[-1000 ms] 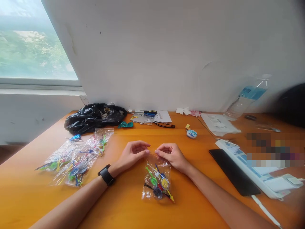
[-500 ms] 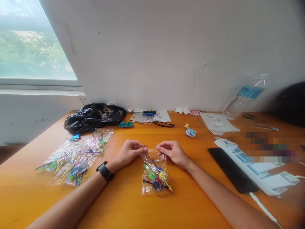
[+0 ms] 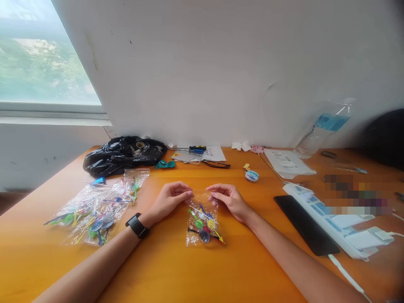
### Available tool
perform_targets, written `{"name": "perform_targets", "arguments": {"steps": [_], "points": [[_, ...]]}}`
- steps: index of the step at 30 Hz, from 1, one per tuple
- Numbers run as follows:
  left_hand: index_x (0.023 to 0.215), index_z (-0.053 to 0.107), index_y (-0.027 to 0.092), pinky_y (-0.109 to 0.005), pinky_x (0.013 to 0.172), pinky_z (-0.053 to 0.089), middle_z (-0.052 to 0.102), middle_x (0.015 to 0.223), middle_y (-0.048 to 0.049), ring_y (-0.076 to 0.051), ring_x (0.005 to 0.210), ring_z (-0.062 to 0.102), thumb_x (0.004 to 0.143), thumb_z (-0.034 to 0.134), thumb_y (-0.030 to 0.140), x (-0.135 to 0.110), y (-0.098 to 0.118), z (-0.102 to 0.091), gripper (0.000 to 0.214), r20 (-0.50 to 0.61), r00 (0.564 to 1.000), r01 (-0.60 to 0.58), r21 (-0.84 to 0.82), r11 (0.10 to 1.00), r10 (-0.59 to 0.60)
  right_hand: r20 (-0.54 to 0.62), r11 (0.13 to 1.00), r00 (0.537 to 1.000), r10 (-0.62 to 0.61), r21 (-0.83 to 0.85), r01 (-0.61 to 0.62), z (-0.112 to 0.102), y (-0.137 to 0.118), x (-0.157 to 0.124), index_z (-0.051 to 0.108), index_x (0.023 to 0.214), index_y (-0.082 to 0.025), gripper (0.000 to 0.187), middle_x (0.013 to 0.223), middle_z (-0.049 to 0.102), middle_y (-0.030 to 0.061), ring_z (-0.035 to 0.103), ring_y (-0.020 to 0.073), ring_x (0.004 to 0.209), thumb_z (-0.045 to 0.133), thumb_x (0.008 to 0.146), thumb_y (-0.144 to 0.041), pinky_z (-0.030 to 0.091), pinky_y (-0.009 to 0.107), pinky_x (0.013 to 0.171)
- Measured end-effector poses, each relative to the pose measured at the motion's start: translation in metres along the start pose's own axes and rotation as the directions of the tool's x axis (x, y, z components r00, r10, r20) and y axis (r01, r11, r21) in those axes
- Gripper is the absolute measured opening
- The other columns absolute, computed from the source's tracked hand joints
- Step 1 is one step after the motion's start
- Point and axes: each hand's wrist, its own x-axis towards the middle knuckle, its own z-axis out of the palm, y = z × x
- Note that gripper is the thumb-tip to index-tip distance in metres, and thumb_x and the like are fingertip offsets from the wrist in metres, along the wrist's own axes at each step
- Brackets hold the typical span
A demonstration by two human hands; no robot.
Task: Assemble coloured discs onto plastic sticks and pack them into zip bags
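Note:
A clear plastic bag [image 3: 202, 242] lies on the desk in front of me. Inside it are small plastic pieces in green, blue, yellow, red and black, with a round clear suction cup [image 3: 204, 236] near the bottom. My left hand [image 3: 175, 198] pinches the bag's upper left corner between thumb and fingers; a black watch is on that wrist. At the upper right corner is my right hand [image 3: 229, 202], its thumb over the bag and some fingers curled behind the plastic. Its index finger is lifted slightly away from the thumb.
Several similar filled bags [image 3: 107, 206] lie at the left, before a black plastic bag [image 3: 123, 155]. Along the back are a screwdriver [image 3: 198, 148], paper [image 3: 217, 153] and a small round container [image 3: 251, 176]. At right are a phone [image 3: 304, 223], power strip [image 3: 328, 223] and bottle [image 3: 322, 130].
The bag and both hands have shifted slightly away from me. My right index finger has lifted off the thumb, while the left hand keeps its pinch.

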Motion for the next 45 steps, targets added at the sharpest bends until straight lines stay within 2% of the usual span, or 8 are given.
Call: {"name": "perform_targets", "arguments": {"steps": [7,12,15,17,21,28,39,45], "points": [[0.096,0.085,0.015,-0.032,0.092,0.06,0.082,0.108,-0.0117,-0.026,0.101,0.074,0.086,0.081,0.037,-0.001,0.001,-0.001,0.024,-0.015,0.999,0.05,-0.001,0.999,-0.05,-0.019,0.993,1.0,0.009,0.119,-0.006,-0.001,-0.001,0.002,0.087,0.094,-0.019,0.021,0.08,0.078,0.0071,0.063,0.0159,0.07,0.08,0.08,-0.034,0.05,0.03,0.068],[0.088,0.083,0.015,-0.03,0.082,0.06,0.082,0.092,-0.0101,-0.024,0.088,0.073,0.086,0.081,0.038,-0.003,0.003,-0.001,0.024,-0.019,0.999,0.049,0.079,0.996,-0.047,-0.013,0.996,1.0,0.002,0.084,-0.001,-0.002,-0.002,0.0,0.084,0.09,-0.017,0.02,0.081,0.077,0.0073,0.063,0.0158,0.069,0.077,0.081,-0.033,0.05,0.03,0.07],[0.084,0.08,0.014,-0.029,0.077,0.059,0.08,0.086,-0.0086,-0.021,0.081,0.072,0.08,0.089,0.04,-0.002,-0.001,0.001,0.028,-0.035,0.999,0.005,0.064,0.998,-0.003,0.05,0.993,0.999,-0.007,0.119,0.001,0.0,-0.003,-0.002,0.079,0.1,-0.019,0.024,0.08,0.076,0.005,0.061,0.0149,0.065,0.074,0.087,-0.039,0.05,0.028,0.065],[0.093,0.08,0.014,-0.029,0.078,0.06,0.08,0.091,-0.0087,-0.021,0.082,0.072,0.076,0.093,0.039,-0.001,-0.007,0.004,0.033,-0.042,0.999,-0.024,0.009,1.0,0.024,0.077,0.996,0.997,0.001,0.084,-0.008,0.003,-0.002,-0.002,0.075,0.108,-0.021,0.031,0.08,0.075,0.0034,0.06,0.0147,0.061,0.075,0.09,-0.047,0.047,0.027,0.059],[0.112,0.081,0.013,-0.03,0.08,0.061,0.081,0.102,-0.0118,-0.024,0.09,0.074,0.08,0.09,0.044,0.0,-0.013,0.008,0.045,0.02,0.999,-0.044,-0.007,0.999,0.045,0.103,0.99,0.995,-0.012,-0.14,0.026,0.013,0.003,-0.002,0.079,0.099,-0.018,0.035,0.083,0.076,0.0047,0.064,0.0159,0.066,0.085,0.084,-0.049,0.048,0.026,0.059],[0.102,0.081,0.012,-0.029,0.079,0.059,0.081,0.101,-0.0116,-0.024,0.091,0.074,0.089,0.081,0.048,0.0,-0.013,0.008,0.038,0.155,0.983,-0.117,0.112,0.987,0.099,0.126,0.984,0.99,-0.063,-0.16,0.082,0.016,0.011,-0.001,0.083,0.09,-0.017,0.028,0.084,0.077,0.0054,0.068,0.0173,0.075,0.087,0.084,-0.044,0.051,0.026,0.067],[0.086,0.08,0.013,-0.023,0.064,0.053,0.079,0.082,-0.0087,-0.016,0.07,0.067,0.089,0.081,0.048,0.008,-0.022,-0.007,0.035,0.107,0.988,-0.13,0.177,0.975,0.112,0.061,0.996,0.998,0.001,-0.087,0.005,0.008,0.01,0.001,0.085,0.098,-0.015,0.04,0.068,0.073,0.0034,0.059,0.0118,0.053,0.086,0.082,-0.052,0.046,0.025,0.053],[0.101,0.085,0.016,-0.031,0.081,0.062,0.083,0.106,-0.0102,-0.024,0.094,0.076,0.088,0.081,0.037,0.007,-0.007,-0.014,0.026,0.054,0.998,-0.046,0.154,0.987,0.038,-0.021,1.0,1.0,0.022,0.019,-0.022,0.002,0.004,0.005,0.087,0.103,-0.018,0.034,0.073,0.078,0.0064,0.061,0.0113,0.058,0.087,0.078,-0.041,0.046,0.025,0.059]]}}
